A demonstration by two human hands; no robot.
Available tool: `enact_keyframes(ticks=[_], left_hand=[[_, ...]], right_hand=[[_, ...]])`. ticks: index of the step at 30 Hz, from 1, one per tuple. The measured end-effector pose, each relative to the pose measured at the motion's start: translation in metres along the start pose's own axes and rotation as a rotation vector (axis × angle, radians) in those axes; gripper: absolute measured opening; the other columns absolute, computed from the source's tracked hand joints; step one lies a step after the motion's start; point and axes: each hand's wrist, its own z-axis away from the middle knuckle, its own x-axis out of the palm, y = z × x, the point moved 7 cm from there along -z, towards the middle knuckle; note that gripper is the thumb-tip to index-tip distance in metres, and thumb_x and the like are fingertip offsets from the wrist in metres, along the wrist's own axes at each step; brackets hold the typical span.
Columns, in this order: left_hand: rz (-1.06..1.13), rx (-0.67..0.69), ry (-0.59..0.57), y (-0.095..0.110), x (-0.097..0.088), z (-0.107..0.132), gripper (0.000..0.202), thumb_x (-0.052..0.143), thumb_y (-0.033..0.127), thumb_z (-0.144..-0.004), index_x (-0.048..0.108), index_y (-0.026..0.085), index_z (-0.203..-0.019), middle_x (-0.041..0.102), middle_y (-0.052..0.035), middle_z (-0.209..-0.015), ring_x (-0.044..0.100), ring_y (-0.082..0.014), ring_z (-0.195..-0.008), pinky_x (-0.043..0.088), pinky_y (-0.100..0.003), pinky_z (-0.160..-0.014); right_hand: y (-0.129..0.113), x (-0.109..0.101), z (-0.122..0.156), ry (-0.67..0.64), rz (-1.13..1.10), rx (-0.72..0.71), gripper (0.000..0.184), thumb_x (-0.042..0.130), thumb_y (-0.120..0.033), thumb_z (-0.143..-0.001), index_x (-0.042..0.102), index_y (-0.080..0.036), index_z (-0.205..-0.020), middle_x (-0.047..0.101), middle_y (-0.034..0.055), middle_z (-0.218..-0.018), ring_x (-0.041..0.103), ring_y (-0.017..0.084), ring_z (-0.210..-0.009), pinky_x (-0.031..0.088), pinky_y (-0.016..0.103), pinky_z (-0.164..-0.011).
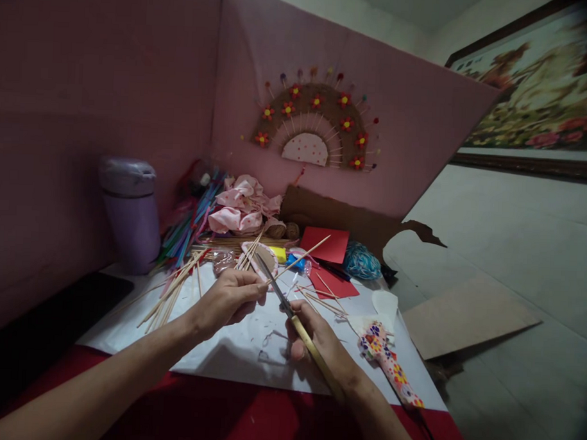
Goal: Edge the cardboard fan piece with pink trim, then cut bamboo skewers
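Note:
My left hand (pixel 236 295) pinches a thin wooden skewer (pixel 304 254) near one end, its long part slanting up to the right. In my right hand (pixel 313 333) is a pair of scissors (pixel 290 313) with yellowish handles and dark blades. The blades point up and left, and they meet or cross the skewer close to my left fingertips; whether they touch it I cannot tell. Just behind the blades lies a round cardboard piece (pixel 271 261) with a pink fabric edge and several sticks on it.
White paper (pixel 211 358) covers the red table. Loose skewers (pixel 173 296) lie left, red sheets (pixel 332 282) and blue yarn (pixel 362 261) right. A flower-patterned glue gun (pixel 389 361) with a cord rests at the right edge. A purple tumbler (pixel 132 221) stands left; pink fabric (pixel 246 205) sits behind.

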Motion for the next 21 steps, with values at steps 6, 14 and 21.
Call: enact_keyframes(ticks=[6,14,21], left_hand=[[-0.019,0.000,0.000,0.0015,-0.0002,0.0007,0.030,0.060,0.040,-0.072,0.054,0.015,-0.057,0.029,0.0087,-0.034,0.020,-0.0023,-0.030,0.009,-0.016,-0.032],[-0.047,0.005,-0.011,0.0016,-0.0007,0.0009,0.030,0.058,0.039,-0.075,0.054,0.013,-0.059,0.030,0.0095,-0.035,0.020,-0.0021,-0.032,0.010,-0.016,-0.033],[-0.075,0.017,-0.008,0.0035,0.0005,0.0008,0.029,0.056,0.038,-0.076,0.053,0.013,-0.061,0.030,0.0094,-0.037,0.021,-0.0022,-0.033,0.011,-0.016,-0.033]], right_hand=[[-0.0019,0.0002,-0.0004,-0.011,-0.003,-0.015,0.052,0.068,-0.053,-0.067,0.045,-0.023,-0.103,0.040,-0.0064,-0.065,0.032,0.008,-0.053,0.027,0.019,-0.046],[0.0002,-0.0006,-0.0012,-0.061,-0.033,-0.052,0.059,0.066,-0.060,-0.066,0.044,-0.023,-0.106,0.042,-0.0065,-0.066,0.034,0.008,-0.053,0.027,0.019,-0.046],[-0.0034,-0.0020,-0.0009,-0.047,0.045,-0.065,0.061,0.065,-0.062,-0.066,0.044,-0.022,-0.107,0.042,-0.0058,-0.069,0.033,0.009,-0.057,0.029,0.021,-0.049]])
